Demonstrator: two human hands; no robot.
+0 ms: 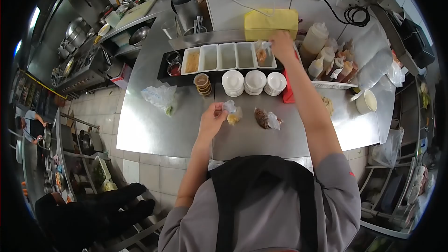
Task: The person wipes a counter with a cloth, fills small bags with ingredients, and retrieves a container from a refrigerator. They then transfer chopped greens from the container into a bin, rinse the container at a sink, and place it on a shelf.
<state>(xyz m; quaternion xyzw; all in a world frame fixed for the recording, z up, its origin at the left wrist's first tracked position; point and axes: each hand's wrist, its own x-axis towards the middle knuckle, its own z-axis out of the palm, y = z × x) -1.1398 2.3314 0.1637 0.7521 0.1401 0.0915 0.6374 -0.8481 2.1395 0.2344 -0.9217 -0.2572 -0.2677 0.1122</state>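
My left hand (214, 117) is closed on the gathered top of a small clear plastic bag (234, 115) with yellowish contents, above the steel counter. My right hand (283, 45) reaches to the back right, beside the yellow cloth (270, 24) and over the rightmost white container; its fingers are too small to make out. Close to it, a clear bag with orange-brown contents (262, 53) is in that container. On the counter between my arms lies a bag of dark reddish-brown pieces (267, 119). Left of it all rests a clear bag with something green (159, 98).
Stacks of white bowls (255, 80) and small stacked cups (202, 83) stand before the black tray (164, 75). Squeeze bottles (315, 37) and a white tub (366, 102) are at right. Two people in dark clothing (98, 214) and light clothing (33, 125) are at left.
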